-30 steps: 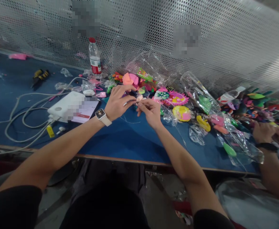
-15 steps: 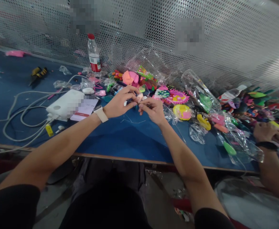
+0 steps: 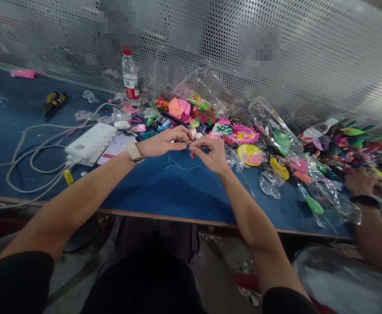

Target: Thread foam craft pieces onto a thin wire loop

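My left hand (image 3: 174, 140) and my right hand (image 3: 212, 152) meet fingertip to fingertip above the blue table. Both are closed in a pinch. What sits between the fingertips is tiny, dark and mostly covered, so I cannot make it out. A small pale peach piece (image 3: 193, 131) shows just behind the fingers; whether it is held is unclear. On the table below the hands lies a thin clear or silvery strand (image 3: 182, 167). Beyond my hands is a heap of colourful soft pieces, among them an orange-pink lump (image 3: 175, 107) and a pink-and-yellow scalloped piece (image 3: 243, 134).
On the left are a white charger-like box (image 3: 88, 144) with cables, a phone (image 3: 115, 148), pliers (image 3: 54, 102) and a bottle (image 3: 131, 83). Plastic bags (image 3: 271, 183) lie rightward. Another person's hand (image 3: 361, 181) works at far right. A perforated metal panel (image 3: 191, 39) stands behind.
My left hand has flattened, its fingers drawing down against my right fingertips. The pale piece, earlier between the hands, now shows behind the fingers. My left forearm covers more of the white earbud.
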Available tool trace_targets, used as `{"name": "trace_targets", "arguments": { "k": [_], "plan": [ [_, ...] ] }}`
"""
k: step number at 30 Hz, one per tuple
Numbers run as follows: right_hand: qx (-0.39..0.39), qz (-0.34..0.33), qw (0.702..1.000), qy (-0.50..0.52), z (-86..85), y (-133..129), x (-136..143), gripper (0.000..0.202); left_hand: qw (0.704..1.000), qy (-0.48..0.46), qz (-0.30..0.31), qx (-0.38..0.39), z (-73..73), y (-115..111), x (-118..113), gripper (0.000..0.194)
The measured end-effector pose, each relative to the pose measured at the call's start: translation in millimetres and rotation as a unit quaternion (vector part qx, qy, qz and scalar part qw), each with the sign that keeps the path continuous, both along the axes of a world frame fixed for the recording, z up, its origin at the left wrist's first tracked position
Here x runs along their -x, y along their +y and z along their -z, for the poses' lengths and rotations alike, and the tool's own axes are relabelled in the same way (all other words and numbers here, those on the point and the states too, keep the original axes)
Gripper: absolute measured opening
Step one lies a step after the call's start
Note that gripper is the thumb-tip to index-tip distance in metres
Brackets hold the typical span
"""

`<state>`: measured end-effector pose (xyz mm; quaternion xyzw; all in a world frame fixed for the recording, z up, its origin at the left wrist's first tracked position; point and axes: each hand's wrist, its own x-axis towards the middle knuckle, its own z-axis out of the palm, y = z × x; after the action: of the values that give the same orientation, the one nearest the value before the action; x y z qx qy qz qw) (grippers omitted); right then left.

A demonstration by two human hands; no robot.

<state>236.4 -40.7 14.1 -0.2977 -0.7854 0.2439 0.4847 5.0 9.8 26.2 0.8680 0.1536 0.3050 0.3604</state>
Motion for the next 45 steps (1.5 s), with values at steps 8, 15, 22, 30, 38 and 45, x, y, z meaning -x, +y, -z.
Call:
{"name": "trace_targets", "arguments": {
  "k": [8,15,22,30,38,45],
  "plan": [
    [0.012,0.018,1.000,-0.015,-0.6,-3.3,-0.1,0.025,0.992,-0.001,0.018,0.121,-0.3,-4.9,-1.4,0.030],
    [0.112,0.015,0.992,0.051,1.1,2.8,2.4,0.036,0.994,-0.017,-0.101,-0.045,9.9,-3.8,-8.5,0.017],
    [0.185,0.008,0.974,0.132,12.4,13.6,6.4,0.037,0.929,-0.020,-0.245,-0.278,16.3,-13.6,-12.3,0.009],
    [0.165,0.029,0.980,0.109,13.7,13.4,6.9,0.039,0.904,0.000,-0.266,-0.334,17.6,-16.0,-12.5,0.015],
    [0.123,0.019,0.990,0.073,5.3,7.4,3.2,0.037,0.928,-0.010,-0.254,-0.273,14.0,-15.6,-14.2,0.012],
    [0.156,-0.022,0.985,0.072,5.0,13.6,-2.5,0.039,0.956,-0.036,-0.184,-0.227,9.1,-9.0,-13.2,0.010]
  ]
}}
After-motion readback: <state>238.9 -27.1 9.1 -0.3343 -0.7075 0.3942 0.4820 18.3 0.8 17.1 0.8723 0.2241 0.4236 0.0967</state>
